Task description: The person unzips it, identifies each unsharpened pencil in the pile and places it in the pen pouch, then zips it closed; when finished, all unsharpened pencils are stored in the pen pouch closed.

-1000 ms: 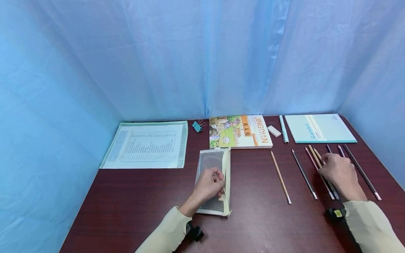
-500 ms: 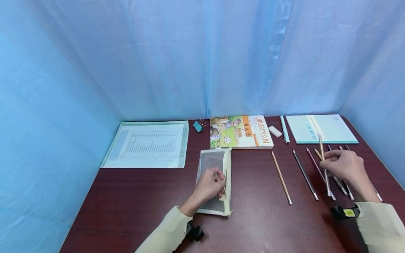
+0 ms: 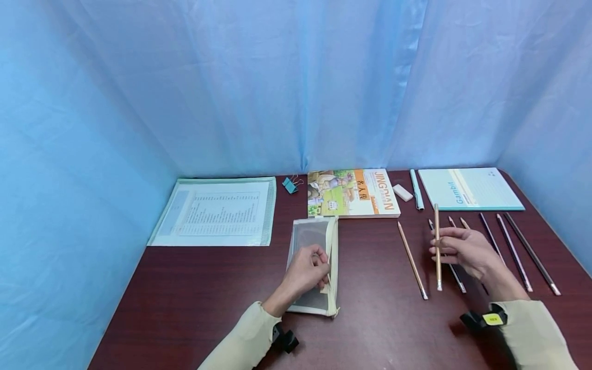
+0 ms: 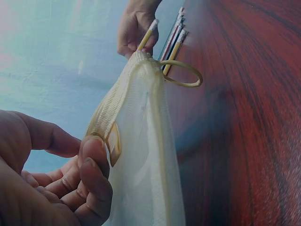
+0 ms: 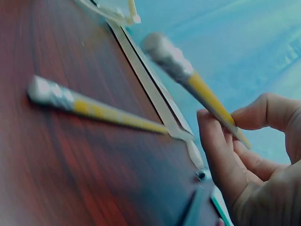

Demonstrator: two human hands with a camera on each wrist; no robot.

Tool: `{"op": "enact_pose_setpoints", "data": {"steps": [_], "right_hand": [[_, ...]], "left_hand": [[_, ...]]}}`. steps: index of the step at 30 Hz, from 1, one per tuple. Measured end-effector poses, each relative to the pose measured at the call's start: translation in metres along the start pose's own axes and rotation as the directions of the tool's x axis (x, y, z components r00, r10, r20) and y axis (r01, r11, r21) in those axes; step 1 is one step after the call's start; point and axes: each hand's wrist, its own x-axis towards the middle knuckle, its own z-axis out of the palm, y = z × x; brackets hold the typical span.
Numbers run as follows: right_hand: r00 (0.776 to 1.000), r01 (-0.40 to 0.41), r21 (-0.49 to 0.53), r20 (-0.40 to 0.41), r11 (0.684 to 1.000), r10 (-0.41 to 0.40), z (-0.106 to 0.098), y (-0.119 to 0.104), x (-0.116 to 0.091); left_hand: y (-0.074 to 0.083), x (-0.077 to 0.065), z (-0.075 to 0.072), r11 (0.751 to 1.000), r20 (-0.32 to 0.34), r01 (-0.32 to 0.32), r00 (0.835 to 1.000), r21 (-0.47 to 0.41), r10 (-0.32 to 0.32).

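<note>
At the middle of the table lies a cream mesh pencil case [image 3: 310,231] with a zip along its right side. My left hand [image 3: 302,270] pinches the zip edge between thumb and fingers; the left wrist view shows the case's mesh wall [image 4: 141,160] close beside the fingers. To the right, my right hand [image 3: 467,252] holds a yellow pencil [image 3: 438,270] by its middle, raised above the table. The held pencil's white eraser end [image 5: 160,49] points away from the fingers. Another yellow pencil [image 3: 411,262] lies to the left of this hand.
Several more pencils lie under and beyond the right hand, including a dark one [image 3: 532,252]. Along the back are a printed sheet in a sleeve [image 3: 213,216], a binder clip [image 3: 290,185], a book [image 3: 342,195], an eraser [image 3: 402,192], a pen [image 3: 416,190] and a notebook [image 3: 485,190].
My right hand has picked a yellow pencil up from the group on the right and moved left with it. Some pencils there have shifted. The left hand stays on the pencil case.
</note>
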Motion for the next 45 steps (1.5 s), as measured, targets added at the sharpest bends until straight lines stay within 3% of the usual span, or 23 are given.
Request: {"op": "enact_pose_setpoints", "data": {"steps": [5, 8, 22, 28, 32, 39, 45], "right_hand": [[0.993, -0.039, 0.078, 0.110, 0.996, 0.031, 0.020, 0.005, 0.006], [0.989, -0.070, 0.097, 0.137, 0.993, 0.056, 0.035, 0.007, 0.009], [0.950, -0.218, -0.069, 0.214, 0.973, 0.228, 0.116, 0.023, 0.027], [0.936, -0.246, -0.089, 0.238, 0.965, 0.260, 0.148, 0.028, 0.039], [0.946, -0.241, -0.062, 0.208, 0.969, 0.248, 0.165, 0.031, 0.047], [0.979, -0.194, -0.048, 0.048, 0.980, 0.196, 0.193, 0.035, 0.053], [0.988, -0.156, -0.074, 0.007, 0.985, 0.157, 0.206, 0.036, 0.053]], "left_hand": [[0.001, 0.000, 0.000, 1.000, -0.003, -0.005, 1.000, 0.000, 0.005], [0.001, -0.001, 0.000, 1.000, -0.007, -0.010, 1.000, 0.004, 0.010], [-0.001, 0.000, 0.001, 1.000, -0.009, -0.013, 1.000, 0.002, 0.013], [-0.001, 0.001, 0.002, 1.000, -0.015, -0.005, 1.000, 0.004, 0.005], [-0.001, 0.001, 0.003, 1.000, -0.011, 0.004, 1.000, 0.006, -0.004], [0.000, 0.000, 0.003, 1.000, -0.001, 0.015, 1.000, 0.013, -0.015], [0.000, 0.001, 0.002, 1.000, -0.002, 0.012, 1.000, 0.014, -0.012]]}}
